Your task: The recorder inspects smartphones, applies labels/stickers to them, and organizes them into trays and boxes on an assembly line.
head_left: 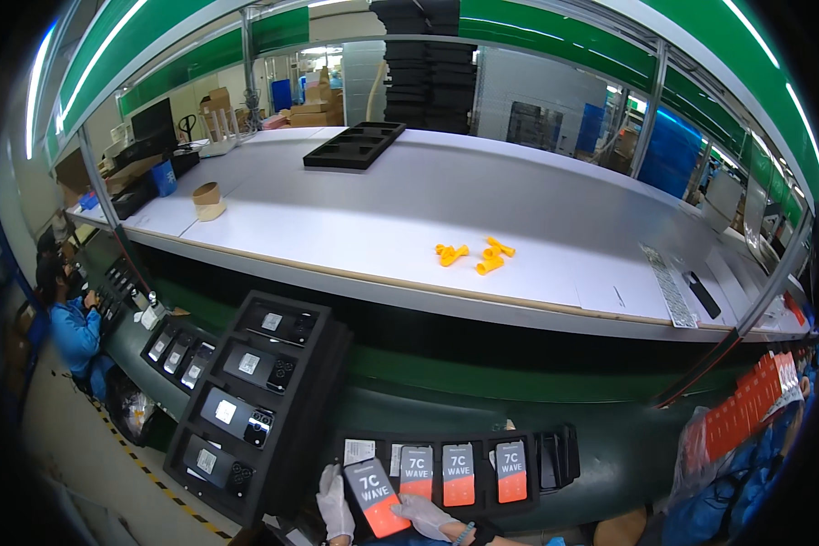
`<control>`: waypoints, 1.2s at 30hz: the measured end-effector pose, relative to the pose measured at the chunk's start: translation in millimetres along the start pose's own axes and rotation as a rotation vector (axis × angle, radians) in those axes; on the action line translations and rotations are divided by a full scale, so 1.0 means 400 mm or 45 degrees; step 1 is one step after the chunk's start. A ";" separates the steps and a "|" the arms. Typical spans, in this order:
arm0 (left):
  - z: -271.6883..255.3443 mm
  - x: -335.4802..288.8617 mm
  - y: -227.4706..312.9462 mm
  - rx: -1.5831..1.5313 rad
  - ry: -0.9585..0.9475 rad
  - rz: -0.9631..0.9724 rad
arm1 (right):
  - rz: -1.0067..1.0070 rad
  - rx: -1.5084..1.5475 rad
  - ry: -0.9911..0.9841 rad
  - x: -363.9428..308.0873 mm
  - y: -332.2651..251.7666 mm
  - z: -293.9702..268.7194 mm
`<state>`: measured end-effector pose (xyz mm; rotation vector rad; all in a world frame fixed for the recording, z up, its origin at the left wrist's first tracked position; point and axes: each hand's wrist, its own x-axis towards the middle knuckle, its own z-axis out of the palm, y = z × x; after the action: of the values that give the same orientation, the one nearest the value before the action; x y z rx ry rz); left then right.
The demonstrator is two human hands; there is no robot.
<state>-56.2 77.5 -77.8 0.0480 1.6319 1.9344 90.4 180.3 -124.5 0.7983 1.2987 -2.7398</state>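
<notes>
Both my gloved hands hold one flat phone-sized box [376, 497] with a dark top and orange bottom, tilted, at the lower edge. My left hand [335, 506] grips its left side, my right hand [429, 516] its lower right corner. Just behind it lies a black foam tray [555, 455] with three like boxes [459, 473] standing in its slots. To the left, a stack of black trays [323, 364] holds several dark phones [250, 364] face down.
A dark green conveyor belt [482, 382] runs under a white shelf [382, 218] bearing small yellow parts [473, 255], a black empty tray [355, 146] and a tape roll [207, 195]. Another tray with phones [180, 353] sits left. A person in blue [73, 328] works at far left. Orange boxes [746, 409] are stacked right.
</notes>
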 end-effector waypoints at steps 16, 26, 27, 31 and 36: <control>-0.172 0.090 -0.201 0.920 0.286 0.414 | 0.165 -1.535 0.511 0.155 -0.163 0.062; -0.332 -0.125 -0.018 0.408 1.241 0.649 | -0.562 -0.512 0.488 0.297 -0.511 0.207; -0.339 -0.110 0.045 0.405 1.262 0.651 | -0.442 -0.423 0.482 0.327 -0.550 0.232; -0.705 0.060 0.102 0.215 1.267 1.066 | -0.118 -0.321 0.284 0.339 -0.474 0.410; -0.473 0.062 0.429 0.873 1.063 0.593 | 0.047 -0.139 0.325 0.234 -0.276 0.503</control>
<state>-222.7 -89.4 23.4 -0.1395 3.0189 1.6837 -103.9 126.1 19.6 1.1791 1.4423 -2.5785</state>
